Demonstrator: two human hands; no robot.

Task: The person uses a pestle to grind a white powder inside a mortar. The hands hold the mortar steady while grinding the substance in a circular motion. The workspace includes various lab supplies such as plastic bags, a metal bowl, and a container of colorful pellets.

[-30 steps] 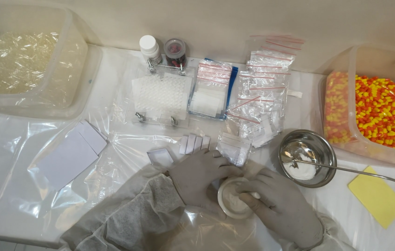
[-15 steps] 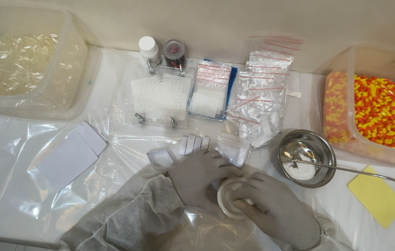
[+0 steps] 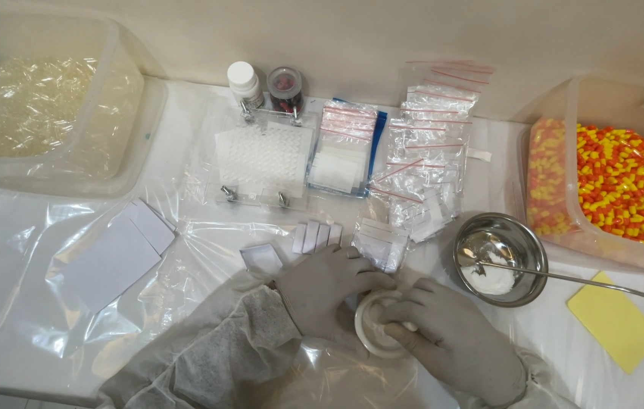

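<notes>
A small white mortar bowl [image 3: 368,338] sits at the near edge of the plastic-covered table. My gloved left hand [image 3: 327,291] wraps round its left rim and holds it. My gloved right hand [image 3: 454,344] covers the bowl's right side, with its fingers closed on a short white pestle [image 3: 406,326] that dips into the bowl. Most of the pestle and the bowl's contents are hidden by my fingers.
A steel bowl [image 3: 528,246] with white powder and a long spatula [image 3: 587,282] stands at the right, next to a yellow card [image 3: 615,322]. Behind are a bin of orange-yellow capsules [image 3: 625,185], zip bags [image 3: 422,151], a capsule tray [image 3: 261,160], two small jars [image 3: 265,83] and a bin of clear capsules [image 3: 26,106]. White cards [image 3: 121,250] lie at the left.
My right hand has shifted slightly over the mortar bowl, turning the pestle. The left hand and everything else on the table stay where they were.
</notes>
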